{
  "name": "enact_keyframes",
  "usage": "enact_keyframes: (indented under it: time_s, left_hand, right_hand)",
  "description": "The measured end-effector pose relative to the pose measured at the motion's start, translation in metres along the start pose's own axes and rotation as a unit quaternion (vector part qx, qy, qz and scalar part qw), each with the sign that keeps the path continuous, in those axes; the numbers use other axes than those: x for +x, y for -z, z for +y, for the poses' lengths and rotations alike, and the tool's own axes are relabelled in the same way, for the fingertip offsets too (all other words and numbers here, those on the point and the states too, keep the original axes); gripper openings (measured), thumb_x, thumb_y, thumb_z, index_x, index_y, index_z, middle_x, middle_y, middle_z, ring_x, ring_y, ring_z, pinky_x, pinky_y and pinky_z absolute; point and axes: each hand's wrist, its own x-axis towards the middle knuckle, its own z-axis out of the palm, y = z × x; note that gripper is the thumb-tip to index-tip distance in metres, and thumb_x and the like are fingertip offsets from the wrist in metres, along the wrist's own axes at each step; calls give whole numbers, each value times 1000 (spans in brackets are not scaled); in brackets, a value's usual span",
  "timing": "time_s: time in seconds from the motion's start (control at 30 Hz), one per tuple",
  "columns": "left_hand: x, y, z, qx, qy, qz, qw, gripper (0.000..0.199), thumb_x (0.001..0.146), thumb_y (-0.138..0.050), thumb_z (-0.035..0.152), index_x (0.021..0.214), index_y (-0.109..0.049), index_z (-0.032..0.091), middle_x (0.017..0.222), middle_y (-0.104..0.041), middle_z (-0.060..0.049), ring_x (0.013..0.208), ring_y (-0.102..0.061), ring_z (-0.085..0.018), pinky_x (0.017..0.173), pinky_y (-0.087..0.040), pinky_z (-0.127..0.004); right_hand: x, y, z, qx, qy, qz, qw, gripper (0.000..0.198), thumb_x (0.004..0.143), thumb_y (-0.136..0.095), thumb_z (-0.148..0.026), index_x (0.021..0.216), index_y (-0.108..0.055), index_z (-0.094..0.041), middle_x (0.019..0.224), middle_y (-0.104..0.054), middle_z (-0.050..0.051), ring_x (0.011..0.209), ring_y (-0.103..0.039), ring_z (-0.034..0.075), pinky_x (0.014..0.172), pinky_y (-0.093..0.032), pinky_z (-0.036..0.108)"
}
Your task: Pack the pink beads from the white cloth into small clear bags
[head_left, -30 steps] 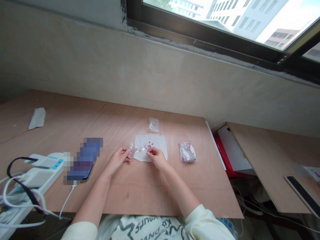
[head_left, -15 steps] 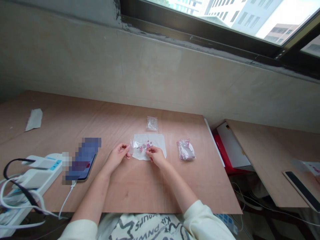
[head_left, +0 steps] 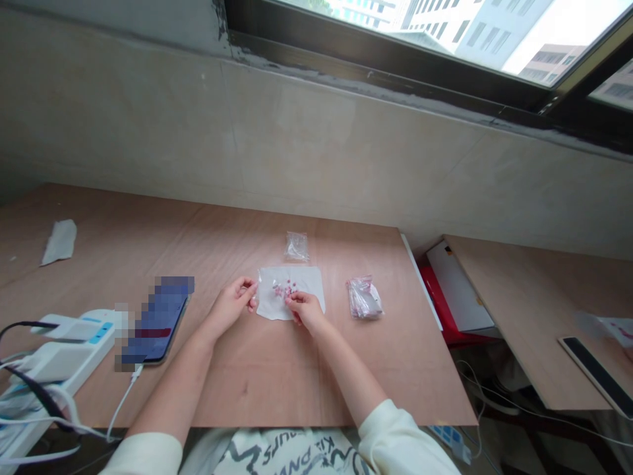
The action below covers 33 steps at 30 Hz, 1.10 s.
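A white sheet lies on the wooden table, with several small pink and red pieces scattered over its middle. My left hand is at the sheet's left edge, thumb and fingers pinched together on a small clear plastic bag, whose outline is faint against the white. Over the lower part of the sheet, the fingertips of my right hand are closed in a pinch among the pink pieces. Whatever sits between those fingertips is too small to make out.
Beyond the sheet lies a clear packet; to its right, a stack of clear bags. At left are a phone on a charging cable, a power strip with cables, and a paper scrap. Another table stands at right.
The view has shifted slightly. Both hands keep their pinched shape beside and over the sheet. The clear bag by my left fingers shows less distinctly than before.
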Motion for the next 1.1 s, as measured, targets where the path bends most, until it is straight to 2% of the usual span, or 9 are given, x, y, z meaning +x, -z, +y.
enact_keyframes:
  time_s: [0.47, 0.73, 1.1]
  left_hand:
    - [3, -4, 11, 25, -19, 16, 999, 30, 63, -54, 46, 70, -46, 18, 40, -50, 7, 36, -46, -8, 42, -36, -19]
    - [6, -5, 14, 26, -29, -9, 999, 25, 64, -53, 41, 70, -46, 18, 42, -49, 7, 35, -45, -8, 42, -36, -19]
    - [3, -10, 15, 28, -20, 14, 999, 25, 63, -53, 42, 68, -45, 18, 40, -48, 8, 33, -43, -8, 40, -34, -19]
  right_hand:
    - [0, 1, -3, 19, -5, 5, 1000, 20, 58, -58, -34, 57, -46, -17, 32, -36, -9, 26, -31, 5, 29, -19, 18]
    - [0, 1, -2, 20, -2, 7, 1000, 21, 59, -58, -34, 58, -47, -17, 33, -37, -9, 27, -31, 5, 29, -20, 18]
    - [0, 2, -1, 22, -3, 14, 1000, 20, 59, -59, -35, 59, -48, -17, 34, -37, -8, 28, -32, 5, 29, -20, 18]
